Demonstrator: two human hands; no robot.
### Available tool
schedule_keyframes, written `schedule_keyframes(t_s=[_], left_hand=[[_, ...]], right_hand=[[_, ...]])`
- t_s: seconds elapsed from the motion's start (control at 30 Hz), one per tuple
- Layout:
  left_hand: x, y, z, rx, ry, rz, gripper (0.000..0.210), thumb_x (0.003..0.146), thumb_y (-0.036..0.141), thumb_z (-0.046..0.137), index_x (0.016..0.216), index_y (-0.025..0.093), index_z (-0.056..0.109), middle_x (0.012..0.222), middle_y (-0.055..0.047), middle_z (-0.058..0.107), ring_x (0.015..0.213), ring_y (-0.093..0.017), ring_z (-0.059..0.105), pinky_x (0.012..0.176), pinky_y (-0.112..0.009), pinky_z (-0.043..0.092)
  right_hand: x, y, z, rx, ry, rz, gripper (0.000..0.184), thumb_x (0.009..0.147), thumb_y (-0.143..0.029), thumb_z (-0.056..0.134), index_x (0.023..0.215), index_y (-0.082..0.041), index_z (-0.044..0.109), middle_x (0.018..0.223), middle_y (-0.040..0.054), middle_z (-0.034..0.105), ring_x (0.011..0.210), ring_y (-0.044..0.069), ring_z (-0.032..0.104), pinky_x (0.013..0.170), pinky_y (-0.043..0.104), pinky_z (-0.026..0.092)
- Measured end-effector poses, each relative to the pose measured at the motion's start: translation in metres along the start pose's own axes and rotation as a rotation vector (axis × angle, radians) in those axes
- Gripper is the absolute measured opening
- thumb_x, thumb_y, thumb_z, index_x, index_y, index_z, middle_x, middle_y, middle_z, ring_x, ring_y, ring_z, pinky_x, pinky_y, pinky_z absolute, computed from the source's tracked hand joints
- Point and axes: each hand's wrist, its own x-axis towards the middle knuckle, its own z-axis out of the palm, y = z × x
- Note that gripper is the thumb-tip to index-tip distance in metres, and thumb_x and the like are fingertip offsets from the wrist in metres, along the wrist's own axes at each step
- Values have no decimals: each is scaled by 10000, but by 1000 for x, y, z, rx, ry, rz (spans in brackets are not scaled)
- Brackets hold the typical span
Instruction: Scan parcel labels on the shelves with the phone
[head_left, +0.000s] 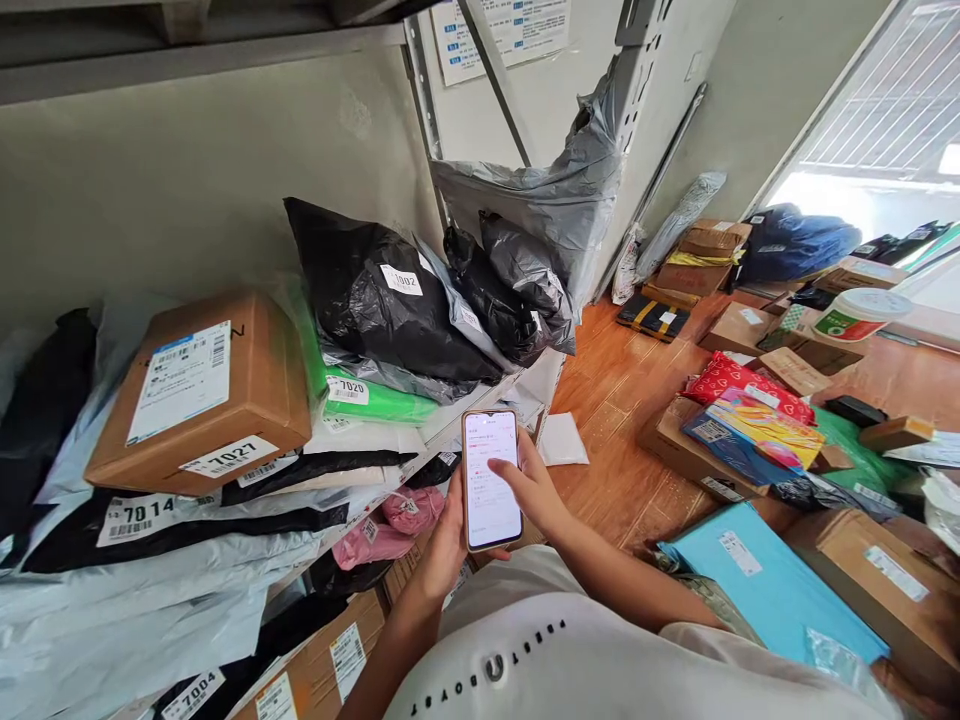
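Note:
A smartphone (493, 510) with a bright, lit screen is held upright in front of my body. My left hand (444, 530) grips it from the left side and below. A finger of my right hand (534, 488) lies over the middle of the screen, and the other fingers are at the phone's right edge, partly hidden behind it. The text on the screen is too small to read. Just beyond the phone, on the shelf, lie a green parcel (397, 402) labelled 7020 and a black plastic parcel (360, 290) labelled 1002.
At left, a cardboard box (262, 400) labelled 7027 rests on flat parcels on the shelf. Pink parcels (371, 540) sit on a lower level. Across the wooden floor (600, 420) at right lie many parcels, including a light-blue box (787, 590) and a white bucket (859, 315).

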Motion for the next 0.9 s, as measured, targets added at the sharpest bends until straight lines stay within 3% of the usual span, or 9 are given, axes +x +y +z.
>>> schedule_keyframes(t_s=[0.17,0.33,0.53,0.67,0.9], left_hand=[[0,2,1,26,-25,6,913,825,759,441,1546,379,31,1565,-129,287,1079,-357,592,557,-364,586],[-1,3,1,119,-46,51,868,847,711,476,1544,388,72,1603,-74,214,1255,-366,472,689,-336,592],[-1,1,-1,114,-53,62,813,868,718,414,1541,402,85,1568,-83,295,1190,-367,525,623,-364,605],[-2,4,3,99,-46,58,844,853,731,429,1544,386,92,1552,-100,319,1167,-358,540,609,-337,599],[-1,2,3,101,-45,28,858,839,743,434,1539,413,63,1599,-69,222,1194,-378,515,613,-351,593]], right_hand=[[0,0,3,-33,13,-1,463,788,-295,687,1203,-222,498,1071,47,636,965,226,596,850,349,468],[2,-1,7,-40,72,-7,502,734,-357,769,1138,-202,516,1034,52,638,920,221,596,821,336,470],[1,-4,6,72,56,25,378,815,-304,569,1179,-217,517,1012,26,634,934,216,578,846,327,444],[-1,-8,6,39,52,26,403,777,-273,581,1170,-216,515,1008,25,629,935,222,574,852,333,437],[-3,-6,5,-50,52,-5,459,747,-279,676,1164,-215,495,1056,49,629,953,233,590,866,365,457]])
